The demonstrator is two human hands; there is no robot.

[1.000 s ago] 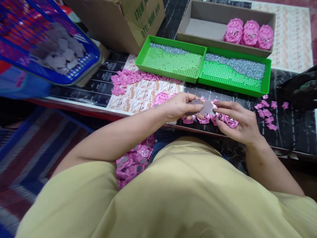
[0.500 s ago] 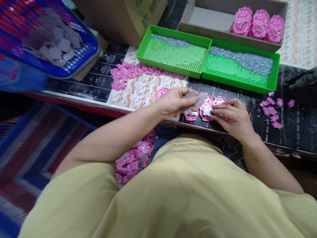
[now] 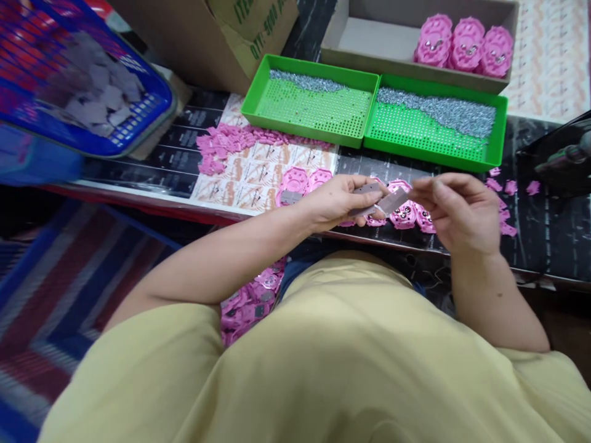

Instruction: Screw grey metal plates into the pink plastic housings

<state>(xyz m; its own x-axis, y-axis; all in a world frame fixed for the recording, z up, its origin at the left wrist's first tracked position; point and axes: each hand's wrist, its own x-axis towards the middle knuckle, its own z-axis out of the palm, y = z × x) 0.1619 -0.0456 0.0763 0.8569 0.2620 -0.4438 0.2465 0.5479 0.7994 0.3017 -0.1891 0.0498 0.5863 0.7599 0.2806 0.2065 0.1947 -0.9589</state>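
Observation:
My left hand (image 3: 353, 200) is closed on several thin grey plates (image 3: 364, 188), held just above the table's front edge. One grey plate (image 3: 393, 200) sticks out to the right from this bunch. My right hand (image 3: 466, 209) has its fingertips pinched at the right end of that plate. Under and behind the hands lie pink octagonal casings (image 3: 402, 215), some with shiny metal parts in them; my hands partly cover the row. Left of my left hand, two more pink casings (image 3: 295, 179) lie side by side, with a grey plate (image 3: 290, 197) at the nearer one.
Two green trays (image 3: 310, 125) of small metal pieces stand behind. A cardboard box (image 3: 369, 58) holds stacked pink casings (image 3: 468, 44). Small pink parts (image 3: 217, 144) lie left and right. At the left stands a blue basket (image 3: 138, 123) of grey plates. Pink parts (image 3: 253, 301) lie below the table.
My right hand has risen from the casings to the end of a plate at my left hand. That plate now points further right. The view has shifted slightly.

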